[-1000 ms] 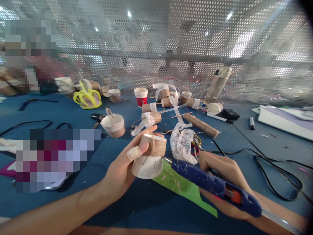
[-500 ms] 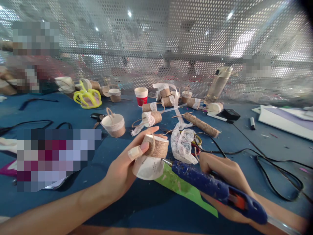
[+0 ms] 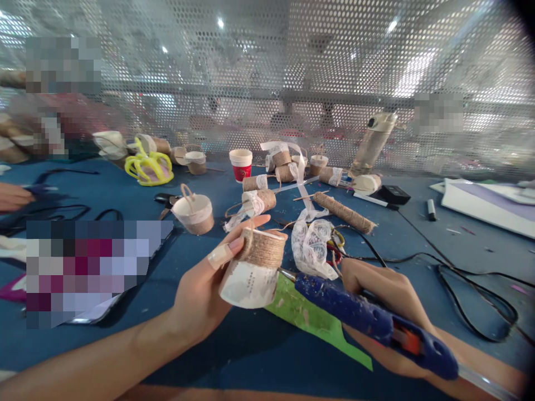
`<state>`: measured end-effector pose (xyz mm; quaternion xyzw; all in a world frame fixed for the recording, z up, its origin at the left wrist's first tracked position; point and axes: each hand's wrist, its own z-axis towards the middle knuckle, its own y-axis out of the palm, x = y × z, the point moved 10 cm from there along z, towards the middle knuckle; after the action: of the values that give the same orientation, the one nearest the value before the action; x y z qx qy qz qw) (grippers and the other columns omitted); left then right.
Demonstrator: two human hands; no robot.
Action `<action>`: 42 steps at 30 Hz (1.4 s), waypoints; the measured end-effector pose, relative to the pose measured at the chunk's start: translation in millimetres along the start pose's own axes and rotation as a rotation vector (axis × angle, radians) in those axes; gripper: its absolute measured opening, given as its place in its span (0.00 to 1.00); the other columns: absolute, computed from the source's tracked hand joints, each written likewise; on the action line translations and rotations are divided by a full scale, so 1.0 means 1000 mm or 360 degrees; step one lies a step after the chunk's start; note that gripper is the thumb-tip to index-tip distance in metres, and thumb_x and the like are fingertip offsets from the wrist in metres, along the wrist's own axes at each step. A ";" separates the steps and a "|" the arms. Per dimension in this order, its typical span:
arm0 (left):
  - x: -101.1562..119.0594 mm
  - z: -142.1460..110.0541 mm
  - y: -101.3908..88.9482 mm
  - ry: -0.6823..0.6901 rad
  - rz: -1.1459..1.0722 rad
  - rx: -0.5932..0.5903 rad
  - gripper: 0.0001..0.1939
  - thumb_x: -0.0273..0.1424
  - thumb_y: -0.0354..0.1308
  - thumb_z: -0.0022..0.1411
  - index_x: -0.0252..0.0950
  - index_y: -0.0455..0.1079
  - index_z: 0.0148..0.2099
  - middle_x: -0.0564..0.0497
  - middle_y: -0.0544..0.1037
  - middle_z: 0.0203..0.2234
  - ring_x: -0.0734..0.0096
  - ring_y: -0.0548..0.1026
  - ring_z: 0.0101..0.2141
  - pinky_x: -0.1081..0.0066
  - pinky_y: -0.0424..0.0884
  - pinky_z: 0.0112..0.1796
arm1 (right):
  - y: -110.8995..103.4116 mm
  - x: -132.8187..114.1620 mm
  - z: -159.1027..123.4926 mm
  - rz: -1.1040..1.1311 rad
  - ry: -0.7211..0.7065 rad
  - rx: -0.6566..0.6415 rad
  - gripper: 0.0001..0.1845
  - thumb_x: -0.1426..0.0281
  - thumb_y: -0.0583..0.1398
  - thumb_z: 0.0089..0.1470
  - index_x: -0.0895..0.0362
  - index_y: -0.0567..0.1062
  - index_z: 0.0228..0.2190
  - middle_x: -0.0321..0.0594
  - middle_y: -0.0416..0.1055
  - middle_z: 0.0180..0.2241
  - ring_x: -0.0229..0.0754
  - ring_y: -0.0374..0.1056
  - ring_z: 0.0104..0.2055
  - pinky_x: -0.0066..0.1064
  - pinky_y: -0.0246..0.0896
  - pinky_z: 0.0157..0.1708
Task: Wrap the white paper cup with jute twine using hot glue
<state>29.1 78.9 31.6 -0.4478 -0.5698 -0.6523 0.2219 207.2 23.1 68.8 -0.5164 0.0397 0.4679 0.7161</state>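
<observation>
Over the table (image 3: 259, 356), the left hand (image 3: 200, 287) curls around a twine-banded cup (image 3: 262, 256).

Blue glue gun (image 3: 346, 312), brown and white cup (image 3: 251, 283), green strip (image 3: 311, 317), white patterned lace (image 3: 308, 249)

A grey perforated metal screen (image 3: 259, 67) spans the space behind the blue bench (image 3: 234, 356). Before it are a yellow-looped, crown-shaped piece (image 3: 149, 170), a tall beige translucent bottle (image 3: 373, 146), a small black rectangular box (image 3: 393, 194) and a short black-and-white marker (image 3: 431, 210).
</observation>
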 end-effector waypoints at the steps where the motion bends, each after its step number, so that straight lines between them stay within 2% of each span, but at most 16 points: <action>1: 0.000 0.000 0.001 0.0001 0.0004 -0.0008 0.24 0.40 0.60 0.62 0.40 0.73 0.59 0.45 0.84 0.45 0.57 0.82 0.37 0.66 0.74 0.31 | -0.001 0.000 0.000 0.0010 -0.0002 0.0011 0.16 0.75 0.59 0.47 0.51 0.53 0.27 0.29 0.54 0.22 0.34 0.49 0.21 0.29 0.46 0.23; 5: 0.000 0.000 0.003 0.0004 0.0016 -0.0012 0.22 0.40 0.61 0.61 0.39 0.75 0.55 0.45 0.85 0.44 0.60 0.82 0.34 0.67 0.74 0.30 | -0.001 0.000 0.000 0.0038 0.0011 0.0041 0.16 0.76 0.57 0.46 0.51 0.52 0.27 0.29 0.53 0.22 0.35 0.47 0.21 0.30 0.44 0.23; 10: 0.000 0.000 0.005 0.0000 0.0024 -0.0022 0.21 0.41 0.62 0.61 0.40 0.76 0.54 0.46 0.85 0.43 0.59 0.82 0.33 0.66 0.74 0.29 | -0.002 -0.004 0.001 -0.0002 0.0017 0.0076 0.15 0.76 0.56 0.49 0.51 0.52 0.26 0.29 0.52 0.22 0.35 0.47 0.21 0.30 0.44 0.23; 17: -0.007 0.001 0.002 -0.0021 -0.0018 -0.0055 0.21 0.39 0.60 0.63 0.39 0.74 0.57 0.47 0.85 0.44 0.59 0.82 0.36 0.65 0.75 0.34 | -0.001 -0.008 0.002 -0.0008 0.0011 0.0052 0.11 0.72 0.55 0.50 0.51 0.54 0.27 0.31 0.53 0.22 0.37 0.47 0.22 0.32 0.44 0.23; 25: -0.001 -0.001 0.004 -0.0006 -0.0028 -0.0002 0.22 0.41 0.59 0.63 0.38 0.75 0.56 0.45 0.85 0.43 0.58 0.81 0.36 0.64 0.73 0.38 | -0.002 -0.008 0.003 -0.0044 -0.0053 0.0036 0.16 0.76 0.56 0.50 0.51 0.51 0.28 0.30 0.52 0.22 0.36 0.47 0.21 0.29 0.45 0.22; 30: -0.003 0.000 0.005 -0.0024 -0.0012 -0.0036 0.20 0.39 0.62 0.61 0.37 0.76 0.53 0.45 0.85 0.43 0.59 0.81 0.34 0.65 0.73 0.34 | -0.003 -0.010 0.002 0.0007 -0.0053 0.0079 0.13 0.75 0.55 0.51 0.51 0.53 0.28 0.30 0.51 0.23 0.37 0.47 0.22 0.30 0.44 0.23; 35: -0.005 0.000 0.003 -0.0017 -0.0012 -0.0052 0.20 0.39 0.60 0.62 0.38 0.76 0.54 0.45 0.85 0.44 0.57 0.82 0.37 0.64 0.75 0.36 | -0.002 -0.011 0.002 0.0047 -0.0062 0.0041 0.13 0.74 0.56 0.49 0.51 0.53 0.28 0.31 0.53 0.23 0.37 0.47 0.22 0.31 0.45 0.23; 39: -0.001 0.000 0.004 0.0007 -0.0031 -0.0039 0.20 0.40 0.60 0.63 0.38 0.76 0.54 0.46 0.85 0.44 0.59 0.82 0.37 0.65 0.75 0.38 | -0.005 -0.009 0.003 -0.0009 -0.0059 0.0089 0.16 0.79 0.55 0.46 0.51 0.52 0.28 0.29 0.51 0.23 0.35 0.46 0.21 0.28 0.45 0.22; 42: 0.001 0.000 0.006 0.0009 -0.0006 -0.0048 0.21 0.41 0.60 0.62 0.39 0.76 0.54 0.45 0.85 0.43 0.60 0.82 0.34 0.66 0.75 0.37 | -0.005 -0.008 0.002 -0.0037 -0.0061 0.0107 0.17 0.78 0.56 0.45 0.51 0.51 0.28 0.28 0.50 0.23 0.34 0.45 0.21 0.28 0.44 0.21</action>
<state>33.4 77.3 35.6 -0.4482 -0.5602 -0.6625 0.2153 205.0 19.6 77.4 -0.4835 0.0356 0.4679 0.7390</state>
